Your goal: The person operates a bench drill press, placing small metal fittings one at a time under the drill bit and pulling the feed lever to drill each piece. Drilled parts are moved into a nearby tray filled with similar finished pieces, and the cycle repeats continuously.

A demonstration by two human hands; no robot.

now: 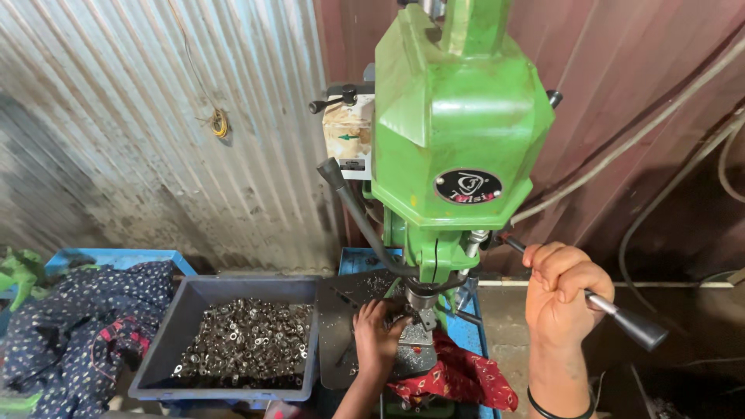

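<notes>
Your right hand (565,299) was clamped on the feed lever (621,316), running down-right | left hand (378,337), fingers curled, grip unclear, rested at the drill table (415,353) under the spindle (423,299), nearer the washer bin (233,345).

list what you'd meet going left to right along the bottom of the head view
dark patterned cloth → grey bin of small metal parts → left hand at the drill table → red cloth → right hand gripping the feed lever
</notes>
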